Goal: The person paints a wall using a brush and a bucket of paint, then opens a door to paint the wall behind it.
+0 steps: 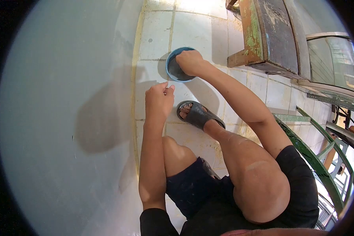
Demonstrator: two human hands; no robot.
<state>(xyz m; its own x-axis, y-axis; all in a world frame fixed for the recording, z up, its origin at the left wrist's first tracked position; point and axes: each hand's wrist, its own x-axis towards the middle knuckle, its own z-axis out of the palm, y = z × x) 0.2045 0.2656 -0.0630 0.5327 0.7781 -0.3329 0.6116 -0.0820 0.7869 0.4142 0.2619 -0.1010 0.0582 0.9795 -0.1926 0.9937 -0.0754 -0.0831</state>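
l hand (159, 97) loosely curled, r hand (190, 63) farther fwd.

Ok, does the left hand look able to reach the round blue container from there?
Probably yes: the left hand is close to the blue container, with nothing visible between them. The right hand reaches inside it, though, so room there may be tight.

The tub (167, 67) at twelve o'clock looks like smooth plastic, its rim faintly glossy. Floor tiles (200, 33) around it look glazed, with rough, stained grout. The wall (63, 98) at nine o'clock is smooth with a soft sheen. Towards two o'clock, the wooden stand (277, 35) has rough, flaking paint. The slide sandal (200, 117) looks like matt rubber.
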